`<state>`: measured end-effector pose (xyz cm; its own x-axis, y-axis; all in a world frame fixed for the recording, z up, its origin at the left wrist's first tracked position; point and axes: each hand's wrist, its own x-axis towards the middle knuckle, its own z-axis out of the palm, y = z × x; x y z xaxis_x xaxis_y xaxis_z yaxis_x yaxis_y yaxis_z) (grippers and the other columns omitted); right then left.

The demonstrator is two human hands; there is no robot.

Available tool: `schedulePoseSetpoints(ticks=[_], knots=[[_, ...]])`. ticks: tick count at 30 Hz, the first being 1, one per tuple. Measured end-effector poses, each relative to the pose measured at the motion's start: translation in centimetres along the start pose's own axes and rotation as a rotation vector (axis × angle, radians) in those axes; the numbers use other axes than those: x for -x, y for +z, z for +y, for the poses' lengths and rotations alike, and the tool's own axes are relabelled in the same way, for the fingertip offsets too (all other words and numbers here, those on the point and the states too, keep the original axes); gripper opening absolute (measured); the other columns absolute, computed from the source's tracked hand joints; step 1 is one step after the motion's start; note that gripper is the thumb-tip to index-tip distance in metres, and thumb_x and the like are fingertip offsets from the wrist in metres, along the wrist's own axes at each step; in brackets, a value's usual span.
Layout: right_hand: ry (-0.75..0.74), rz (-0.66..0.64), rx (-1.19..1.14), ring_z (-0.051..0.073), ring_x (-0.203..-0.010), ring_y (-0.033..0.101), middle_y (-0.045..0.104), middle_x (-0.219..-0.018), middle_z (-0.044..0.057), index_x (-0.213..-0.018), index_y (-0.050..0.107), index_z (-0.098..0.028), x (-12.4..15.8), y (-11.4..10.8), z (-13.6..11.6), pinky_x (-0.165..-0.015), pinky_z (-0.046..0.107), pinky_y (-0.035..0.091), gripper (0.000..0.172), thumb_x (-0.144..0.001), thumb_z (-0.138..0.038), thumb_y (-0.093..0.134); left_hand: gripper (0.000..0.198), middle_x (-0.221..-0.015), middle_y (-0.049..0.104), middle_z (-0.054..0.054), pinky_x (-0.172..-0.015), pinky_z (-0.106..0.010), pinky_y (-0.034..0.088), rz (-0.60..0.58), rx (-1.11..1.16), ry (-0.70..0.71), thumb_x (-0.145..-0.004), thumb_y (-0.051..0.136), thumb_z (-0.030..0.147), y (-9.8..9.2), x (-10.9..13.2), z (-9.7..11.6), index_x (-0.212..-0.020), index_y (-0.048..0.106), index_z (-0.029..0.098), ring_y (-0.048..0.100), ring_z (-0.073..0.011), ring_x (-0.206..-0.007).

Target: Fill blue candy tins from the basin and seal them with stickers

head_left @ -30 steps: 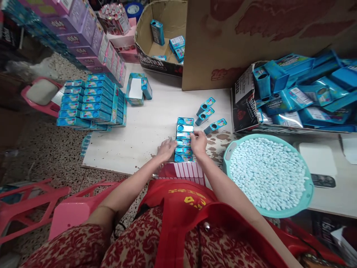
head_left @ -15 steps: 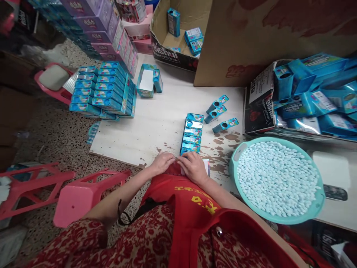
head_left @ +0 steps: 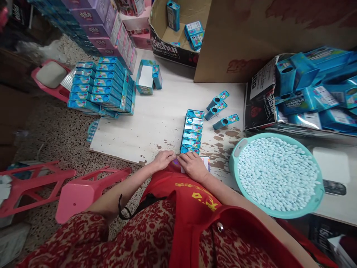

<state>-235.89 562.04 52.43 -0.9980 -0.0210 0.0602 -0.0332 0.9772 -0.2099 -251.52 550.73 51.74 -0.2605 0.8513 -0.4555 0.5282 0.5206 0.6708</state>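
My left hand [head_left: 164,160] and my right hand [head_left: 193,166] meet at the front edge of the table, fingertips bent and pressed together. What they pinch is too small and covered to name; a purple patch shows between them. Under my right hand lies a printed sheet or stack of paper [head_left: 206,162], mostly hidden. Just beyond my fingers is a row of blue candy tins [head_left: 192,136] standing side by side, the nearest almost touching my right hand. Further right, three blue tins [head_left: 216,109] with dark round openings in their tops stand apart from the row.
A turquoise tub [head_left: 237,167] of pale blue candies sits at right, beside a white scale [head_left: 331,163]. Behind it a carton [head_left: 260,96] overflows with blue tins. Stacked tins [head_left: 108,85] and an open display box [head_left: 145,89] are at left; a pink stool [head_left: 75,199] stands below.
My hands stay together at the table edge with slight finger movement. A purple patch now shows between them. The view has shifted slightly; the tins have not moved.
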Motion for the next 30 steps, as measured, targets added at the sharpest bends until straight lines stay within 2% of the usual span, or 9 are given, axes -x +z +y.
schedulePoseSetpoints(ticks=[4,7,9,12,19,21,24,26,30], knots=[[-0.023,0.041,-0.024,0.022,-0.09,0.047,0.062,-0.104,0.008,-0.097,0.064,-0.018,0.1,0.4,0.1,-0.074,0.036,0.032,0.018,-0.092,-0.02,0.047,0.031,-0.059,0.049,0.002,-0.059,-0.024,0.031,-0.013,0.033,-0.02,-0.084,0.04,0.036,-0.1,0.0,0.1,-0.065,0.053,0.016,0.043,-0.0125,-0.062],[0.039,0.104,-0.086,0.021,-0.085,0.047,0.062,-0.094,0.007,-0.087,0.064,-0.018,0.3,0.9,0.2,-0.071,0.035,0.032,0.017,-0.091,-0.027,0.05,0.032,-0.059,0.049,0.002,-0.059,-0.024,0.03,-0.009,0.027,-0.01,-0.083,0.039,0.039,-0.1,0.0,0.2,-0.065,0.053,0.016,0.042,-0.0125,-0.062],[0.101,0.152,-0.116,0.022,-0.083,0.046,0.061,-0.092,0.008,-0.093,0.063,-0.017,0.3,1.2,0.2,-0.071,0.034,0.033,0.017,-0.091,-0.029,0.05,0.032,-0.06,0.049,0.002,-0.06,-0.024,0.03,-0.001,0.026,-0.01,-0.082,0.039,0.039,-0.1,0.0,0.3,-0.065,0.053,0.016,0.042,-0.0129,-0.062],[0.142,0.185,-0.107,0.022,-0.085,0.045,0.06,-0.1,0.01,-0.108,0.06,-0.016,0.3,1.5,0.1,-0.072,0.034,0.035,0.022,-0.09,-0.024,0.051,0.032,-0.06,0.049,0.001,-0.06,-0.024,0.03,-0.002,0.053,-0.008,-0.082,0.039,0.04,-0.1,0.0,0.2,-0.064,0.052,0.017,0.043,-0.0131,-0.063],[-0.021,0.121,-0.133,0.023,-0.089,0.046,0.062,-0.101,0.007,-0.104,0.063,-0.019,0.3,1.2,0.2,-0.072,0.035,0.035,0.018,-0.088,-0.021,0.054,0.031,-0.059,0.047,0.003,-0.059,-0.024,0.031,-0.02,0.219,-0.044,-0.078,0.041,0.042,0.1,0.1,-0.3,-0.063,0.049,0.017,0.042,-0.0125,-0.062],[-0.025,0.127,-0.163,0.023,-0.09,0.046,0.062,-0.1,0.006,-0.094,0.065,-0.02,0.4,1.1,0.3,-0.073,0.035,0.035,0.012,-0.088,-0.025,0.055,0.031,-0.059,0.047,0.003,-0.06,-0.024,0.031,-0.019,0.231,-0.039,-0.078,0.041,0.042,0.1,0.1,-0.3,-0.062,0.049,0.017,0.042,-0.0124,-0.063],[0.008,0.155,-0.225,0.022,-0.088,0.047,0.063,-0.098,0.006,-0.082,0.065,-0.019,0.3,1.3,0.3,-0.074,0.035,0.035,0.018,-0.087,-0.034,0.056,0.031,-0.059,0.047,0.003,-0.061,-0.024,0.031,-0.021,0.219,-0.025,-0.078,0.041,0.042,0.0,0.1,-0.2,-0.062,0.048,0.017,0.042,-0.0122,-0.063],[0.052,0.162,-0.225,0.022,-0.087,0.047,0.062,-0.1,0.008,-0.091,0.064,-0.018,0.1,1.4,0.2,-0.073,0.035,0.036,0.02,-0.086,-0.036,0.058,0.031,-0.059,0.046,0.003,-0.06,-0.024,0.031,-0.023,0.209,-0.029,-0.079,0.04,0.041,0.0,0.0,-0.3,-0.062,0.047,0.017,0.042,-0.012,-0.062],[0.127,0.109,-0.129,0.024,-0.088,0.046,0.059,-0.101,0.012,-0.115,0.057,-0.014,-0.4,1.2,-0.1,-0.072,0.036,0.035,0.037,-0.085,-0.035,0.059,0.029,-0.059,0.045,0.003,-0.06,-0.025,0.03,-0.033,0.187,-0.041,-0.079,0.039,0.04,0.1,-0.1,-0.5,-0.062,0.045,0.017,0.041,-0.0123,-0.062]])
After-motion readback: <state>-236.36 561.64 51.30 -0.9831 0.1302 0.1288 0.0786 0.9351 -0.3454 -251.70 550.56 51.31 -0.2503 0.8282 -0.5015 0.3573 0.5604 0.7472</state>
